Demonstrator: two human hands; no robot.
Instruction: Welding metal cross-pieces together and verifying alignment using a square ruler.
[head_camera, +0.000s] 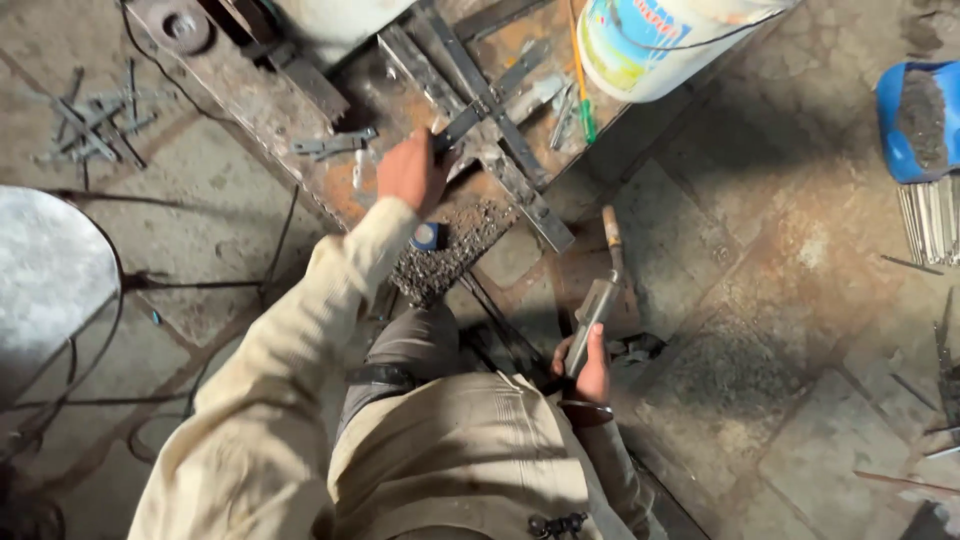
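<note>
The left hand is stretched out over the rusty desk, fingers curled on one end of a flat steel bar that runs up to the right, crossing another bar. Lower right, near the body, the right hand is closed round a hammer, whose long axis points up and away.

Crossed flat bars: dull grey steel, scuffed, resting on a rusty, pitted tabletop. Beside the bars, plastic bucket: glossy white. Below the bars, hammer: matt grey metal. Sleeves: beige woven cloth, matt. Floor: rough, stained concrete.
</note>
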